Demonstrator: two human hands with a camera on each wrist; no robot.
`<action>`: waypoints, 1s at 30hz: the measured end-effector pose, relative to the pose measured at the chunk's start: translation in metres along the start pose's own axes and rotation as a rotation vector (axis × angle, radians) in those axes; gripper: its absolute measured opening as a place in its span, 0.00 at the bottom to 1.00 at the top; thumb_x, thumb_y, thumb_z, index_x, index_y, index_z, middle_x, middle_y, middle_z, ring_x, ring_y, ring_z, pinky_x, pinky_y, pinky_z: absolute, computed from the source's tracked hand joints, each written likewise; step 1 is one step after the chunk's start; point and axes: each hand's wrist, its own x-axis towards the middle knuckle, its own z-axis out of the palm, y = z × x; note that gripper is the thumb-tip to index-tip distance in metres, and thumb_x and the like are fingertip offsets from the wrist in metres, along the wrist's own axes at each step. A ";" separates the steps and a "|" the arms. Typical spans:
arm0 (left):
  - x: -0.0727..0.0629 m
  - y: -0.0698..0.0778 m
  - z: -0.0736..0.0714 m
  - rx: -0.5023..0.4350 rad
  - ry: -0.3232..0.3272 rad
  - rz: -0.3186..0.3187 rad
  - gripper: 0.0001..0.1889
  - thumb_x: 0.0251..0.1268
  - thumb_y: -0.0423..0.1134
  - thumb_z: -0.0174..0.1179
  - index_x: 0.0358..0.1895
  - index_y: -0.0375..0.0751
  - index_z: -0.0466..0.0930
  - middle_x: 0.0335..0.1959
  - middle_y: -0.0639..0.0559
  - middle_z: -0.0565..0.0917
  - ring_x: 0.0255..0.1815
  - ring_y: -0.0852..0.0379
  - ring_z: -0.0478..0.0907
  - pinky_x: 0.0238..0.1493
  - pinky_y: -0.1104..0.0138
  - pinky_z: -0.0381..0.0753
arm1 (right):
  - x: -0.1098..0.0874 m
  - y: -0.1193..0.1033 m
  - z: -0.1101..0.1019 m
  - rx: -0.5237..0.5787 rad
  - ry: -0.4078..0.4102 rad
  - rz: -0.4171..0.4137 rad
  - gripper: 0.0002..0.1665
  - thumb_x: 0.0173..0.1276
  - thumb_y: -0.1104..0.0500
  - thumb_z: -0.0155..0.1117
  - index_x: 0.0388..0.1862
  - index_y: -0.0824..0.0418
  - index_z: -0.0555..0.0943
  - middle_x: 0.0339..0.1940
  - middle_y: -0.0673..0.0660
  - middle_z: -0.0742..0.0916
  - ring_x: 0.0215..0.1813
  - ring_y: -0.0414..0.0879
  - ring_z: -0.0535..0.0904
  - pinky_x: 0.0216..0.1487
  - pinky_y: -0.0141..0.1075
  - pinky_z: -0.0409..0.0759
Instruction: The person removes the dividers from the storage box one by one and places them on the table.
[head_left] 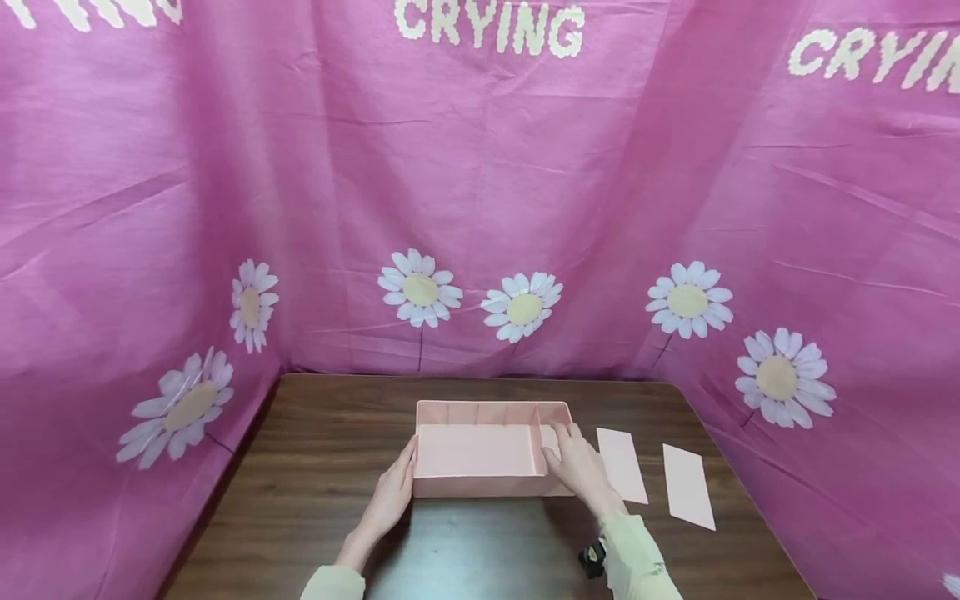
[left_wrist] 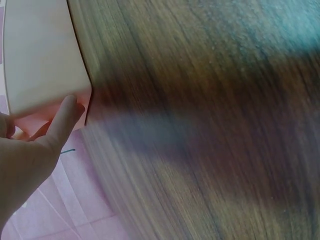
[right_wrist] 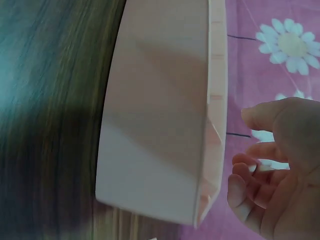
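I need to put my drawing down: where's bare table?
The brown wood-grain table is bare left of the left hand and behind the pale-pink rectangular box. Crowded: right of the box, by the right hand, with two flat pale-pink rectangles.

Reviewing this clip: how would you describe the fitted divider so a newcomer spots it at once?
An open pink box sits on the wood-grain table. Inside it, toward the right end and beside the right hand, a thin pink divider runs from back to front. It stands upright inside the box, unlike the two loose pale panels lying flat on the table to its right.
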 end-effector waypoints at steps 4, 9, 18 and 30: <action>0.000 0.000 0.002 0.005 0.005 0.016 0.24 0.81 0.34 0.41 0.75 0.34 0.61 0.73 0.36 0.69 0.71 0.37 0.69 0.70 0.44 0.70 | 0.008 -0.003 0.011 -0.012 -0.046 0.023 0.26 0.66 0.55 0.67 0.59 0.67 0.77 0.47 0.68 0.83 0.36 0.60 0.84 0.29 0.53 0.85; 0.000 0.000 0.005 -0.001 0.009 0.027 0.24 0.80 0.33 0.42 0.74 0.33 0.61 0.73 0.36 0.69 0.71 0.37 0.70 0.70 0.44 0.70 | 0.009 -0.003 0.018 -0.028 -0.076 0.040 0.25 0.66 0.55 0.67 0.57 0.67 0.77 0.44 0.65 0.84 0.37 0.59 0.84 0.29 0.54 0.85; 0.001 -0.001 0.004 0.001 0.019 0.030 0.23 0.80 0.34 0.42 0.74 0.33 0.61 0.72 0.35 0.70 0.70 0.37 0.71 0.69 0.44 0.71 | 0.010 -0.001 0.026 -0.029 -0.054 0.030 0.22 0.63 0.62 0.65 0.55 0.68 0.77 0.34 0.63 0.85 0.31 0.61 0.85 0.23 0.54 0.82; 0.003 -0.002 0.002 -0.006 0.017 0.006 0.24 0.80 0.34 0.42 0.75 0.35 0.61 0.72 0.35 0.70 0.71 0.36 0.70 0.70 0.44 0.70 | 0.014 0.001 0.029 -0.020 -0.034 0.005 0.22 0.58 0.65 0.68 0.53 0.67 0.78 0.26 0.60 0.84 0.26 0.54 0.83 0.19 0.49 0.79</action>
